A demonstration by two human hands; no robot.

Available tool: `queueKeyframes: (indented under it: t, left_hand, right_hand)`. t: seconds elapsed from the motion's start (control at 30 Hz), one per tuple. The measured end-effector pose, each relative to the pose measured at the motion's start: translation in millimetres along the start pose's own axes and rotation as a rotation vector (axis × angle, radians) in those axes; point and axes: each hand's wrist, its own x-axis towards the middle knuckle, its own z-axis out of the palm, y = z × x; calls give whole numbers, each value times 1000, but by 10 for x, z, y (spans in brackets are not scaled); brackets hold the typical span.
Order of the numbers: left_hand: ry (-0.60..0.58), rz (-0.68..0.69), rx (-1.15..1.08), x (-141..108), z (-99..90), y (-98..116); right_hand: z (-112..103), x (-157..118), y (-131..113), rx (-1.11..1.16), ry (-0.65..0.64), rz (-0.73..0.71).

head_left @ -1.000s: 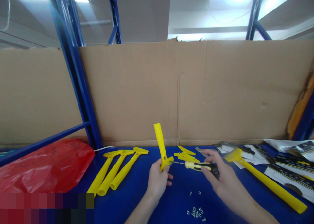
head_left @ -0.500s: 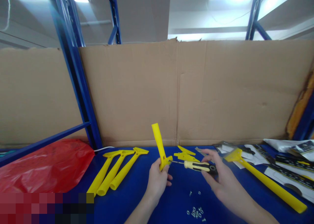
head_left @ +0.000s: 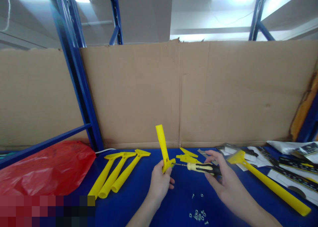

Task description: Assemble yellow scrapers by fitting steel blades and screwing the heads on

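My left hand (head_left: 161,180) is closed around the head end of a yellow plastic scraper handle (head_left: 162,142), whose tube points up and slightly left. In my right hand (head_left: 223,174) is a screwdriver (head_left: 202,167) with a cream and black grip, held level by the fingers and thumb. Its shaft reaches left to the head of the scraper handle; the exact contact at the tip is too small to make out. Below the hands, several small screws and nuts (head_left: 198,215) lie on the blue table (head_left: 174,207).
Several yellow handles (head_left: 126,172) lie at left beside a red plastic bag (head_left: 62,167). Flat yellow pieces (head_left: 188,158) rest behind the screwdriver. At right lie a long yellow scraper (head_left: 273,184) and packaged items (head_left: 295,177). Cardboard (head_left: 134,94) stands along the back.
The yellow handle's tube has tipped slightly to the right in my left hand. The screwdriver has turned about its shaft and shifted a little to the right.
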Motion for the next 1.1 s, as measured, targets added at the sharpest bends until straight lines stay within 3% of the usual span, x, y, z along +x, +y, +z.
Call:
queueKeyframes:
  t: [0.37, 0.53, 0.83, 1.1]
  left_hand:
    - [-43, 15, 72, -4, 8, -2]
    - [-39, 7, 72, -4, 2, 9]
    - [-21, 8, 35, 22, 10, -20]
    - [-12, 4, 27, -3, 0, 11]
  right_hand:
    - [-56, 28, -58, -128, 62, 37]
    - [-31, 11, -10, -57, 11, -8]
    - [-69, 45, -136, -188, -30, 86]
    - [-17, 20, 2, -125, 22, -22]
